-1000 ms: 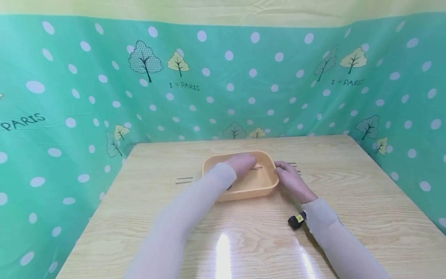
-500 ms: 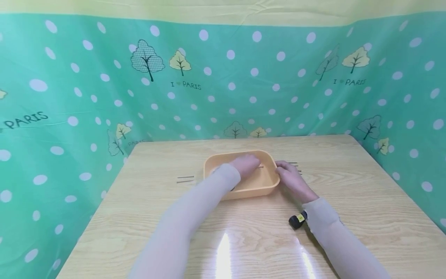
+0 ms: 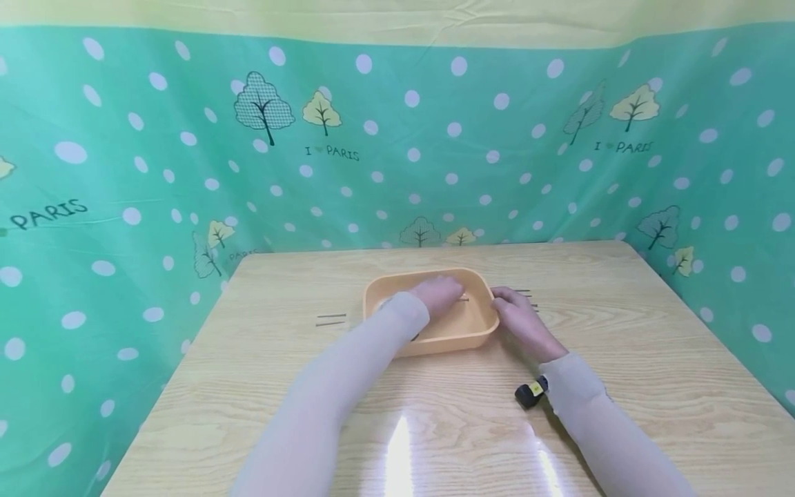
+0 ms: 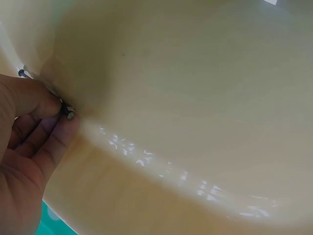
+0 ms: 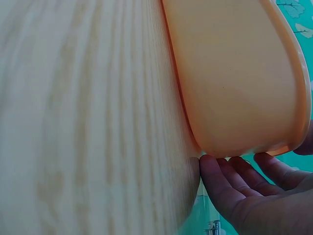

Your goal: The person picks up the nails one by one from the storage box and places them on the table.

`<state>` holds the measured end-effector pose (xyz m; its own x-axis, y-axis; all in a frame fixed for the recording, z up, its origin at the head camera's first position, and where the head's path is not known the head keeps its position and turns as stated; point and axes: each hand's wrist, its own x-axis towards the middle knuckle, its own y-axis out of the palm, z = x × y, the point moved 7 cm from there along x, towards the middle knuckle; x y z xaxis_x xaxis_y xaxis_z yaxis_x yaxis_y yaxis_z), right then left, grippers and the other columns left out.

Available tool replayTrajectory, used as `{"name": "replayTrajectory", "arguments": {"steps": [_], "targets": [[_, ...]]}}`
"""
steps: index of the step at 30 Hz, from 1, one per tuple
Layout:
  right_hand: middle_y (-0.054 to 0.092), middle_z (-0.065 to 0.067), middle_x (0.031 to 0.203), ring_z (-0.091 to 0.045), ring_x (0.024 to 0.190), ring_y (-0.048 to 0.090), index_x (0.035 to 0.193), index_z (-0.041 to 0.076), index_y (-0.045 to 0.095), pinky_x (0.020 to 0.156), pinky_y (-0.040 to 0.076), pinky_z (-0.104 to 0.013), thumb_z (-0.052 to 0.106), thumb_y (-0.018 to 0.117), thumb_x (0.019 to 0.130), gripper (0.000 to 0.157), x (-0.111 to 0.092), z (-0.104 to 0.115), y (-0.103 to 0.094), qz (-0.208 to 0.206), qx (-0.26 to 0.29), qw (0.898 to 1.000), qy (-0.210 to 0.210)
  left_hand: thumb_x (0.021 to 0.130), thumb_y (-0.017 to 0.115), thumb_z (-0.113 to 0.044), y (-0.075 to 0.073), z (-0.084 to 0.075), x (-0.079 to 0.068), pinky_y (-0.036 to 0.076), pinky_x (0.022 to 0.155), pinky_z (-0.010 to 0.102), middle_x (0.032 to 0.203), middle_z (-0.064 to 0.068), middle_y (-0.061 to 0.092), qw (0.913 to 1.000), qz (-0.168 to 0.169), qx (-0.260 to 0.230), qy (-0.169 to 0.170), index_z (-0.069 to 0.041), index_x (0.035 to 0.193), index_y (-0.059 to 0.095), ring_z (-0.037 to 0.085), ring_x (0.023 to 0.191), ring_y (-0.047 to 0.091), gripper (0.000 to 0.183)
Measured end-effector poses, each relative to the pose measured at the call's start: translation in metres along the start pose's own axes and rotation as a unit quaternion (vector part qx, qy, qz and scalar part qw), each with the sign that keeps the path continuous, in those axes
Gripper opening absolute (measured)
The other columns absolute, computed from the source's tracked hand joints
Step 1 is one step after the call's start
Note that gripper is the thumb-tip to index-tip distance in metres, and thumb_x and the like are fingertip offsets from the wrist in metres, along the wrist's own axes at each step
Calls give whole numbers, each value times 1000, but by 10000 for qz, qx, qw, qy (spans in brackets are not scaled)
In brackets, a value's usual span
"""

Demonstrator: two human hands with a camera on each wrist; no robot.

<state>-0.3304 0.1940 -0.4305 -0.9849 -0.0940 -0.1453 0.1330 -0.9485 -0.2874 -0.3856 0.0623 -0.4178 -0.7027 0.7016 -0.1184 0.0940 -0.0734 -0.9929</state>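
An orange plastic basin [image 3: 456, 343] stands at the middle of the table. Inside it, toward the far right, my left hand [image 3: 439, 293] is low near the basin floor. The left wrist view has that hand [image 4: 34, 132] pinching nails [image 4: 70, 114] between thumb and fingers; how many is unclear. A nail tip or head [image 3: 464, 299] sticks out past the fingers in the head view. My right hand [image 3: 520, 316] grips the basin's right end. In the right wrist view, this hand's fingers [image 5: 234, 183] press the outer wall [image 5: 239, 98], with the thumb up by the rim.
A pair of nails [image 3: 331, 324] lies left of the basin. More nails [image 3: 526, 296] lie just beyond my right hand. A small black camera [image 3: 529, 395] sits at my right wrist. A dotted green curtain [image 3: 410, 138] borders the wooden table [image 3: 447, 414].
My left hand has shifted slightly right inside the basin, then held nearly still. The right hand stays at the basin's right end. The view itself moved a little.
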Motion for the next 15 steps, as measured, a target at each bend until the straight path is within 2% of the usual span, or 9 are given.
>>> {"name": "replayTrajectory", "arguments": {"steps": [6,15], "targets": [[49,-19,134,-31,114,55,142,1,37,97,46,-42,18,39,94,51,0,1,1,25,21,10000,28,98,50,-18,-1,1,0,49,89,27,104,-2,64,10000,-23,56,14,-18,102,64,13,94,60,14],[48,-19,134,-31,115,54,142,1,38,98,45,-42,17,38,94,50,0,0,1,28,22,10000,23,98,50,-18,-5,2,-4,48,80,24,95,-3,62,9998,-68,-199,49,-18,97,63,12,84,56,14]]}}
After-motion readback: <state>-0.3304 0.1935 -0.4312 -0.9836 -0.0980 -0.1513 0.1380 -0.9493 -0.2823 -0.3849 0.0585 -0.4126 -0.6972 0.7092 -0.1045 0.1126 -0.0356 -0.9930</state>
